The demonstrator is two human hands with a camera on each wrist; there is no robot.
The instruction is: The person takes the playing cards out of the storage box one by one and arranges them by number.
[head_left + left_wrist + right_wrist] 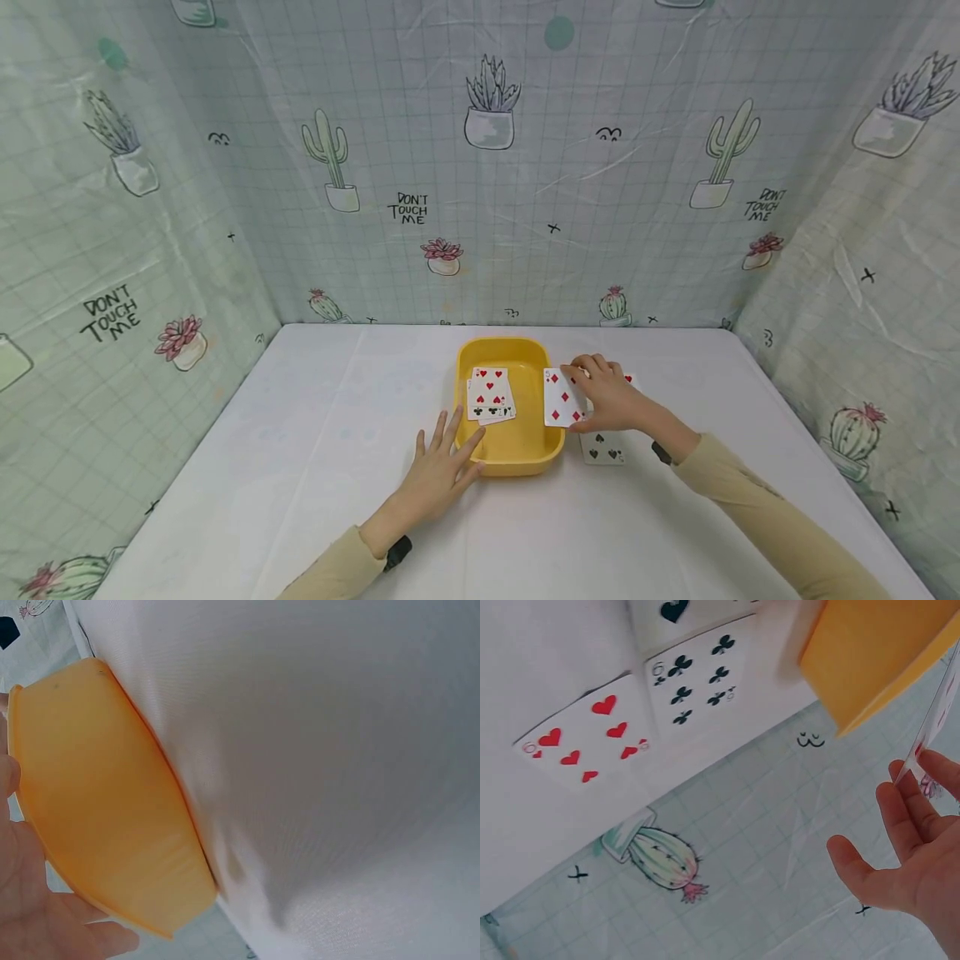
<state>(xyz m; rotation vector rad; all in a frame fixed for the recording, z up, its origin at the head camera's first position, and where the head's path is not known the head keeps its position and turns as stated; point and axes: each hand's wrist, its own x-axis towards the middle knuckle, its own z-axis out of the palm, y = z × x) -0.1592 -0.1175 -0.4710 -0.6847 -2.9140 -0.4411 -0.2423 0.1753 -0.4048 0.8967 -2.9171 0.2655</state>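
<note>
My right hand (pixel 611 400) pinches a playing card, the five of diamonds (pixel 564 398), above the right rim of a yellow tray (pixel 525 454). In the right wrist view the card (pixel 939 705) appears almost edge-on between thumb and fingers. My left hand (pixel 435 479) has its fingers spread and touches the tray's near left rim. The left wrist view has the tray's outer wall (pixel 112 795) beside those fingers. Inside the tray, at its left, a hearts card (pixel 491 386) overlaps a clubs card (pixel 489 413).
Right of the tray lie a spades card (pixel 604 450), a six of clubs (pixel 697 679) and a six of hearts (pixel 585 733), partly under my right hand in the head view. A white cloth covers the table (pixel 322 417). A cactus-print curtain (pixel 562 175) stands behind and at both sides.
</note>
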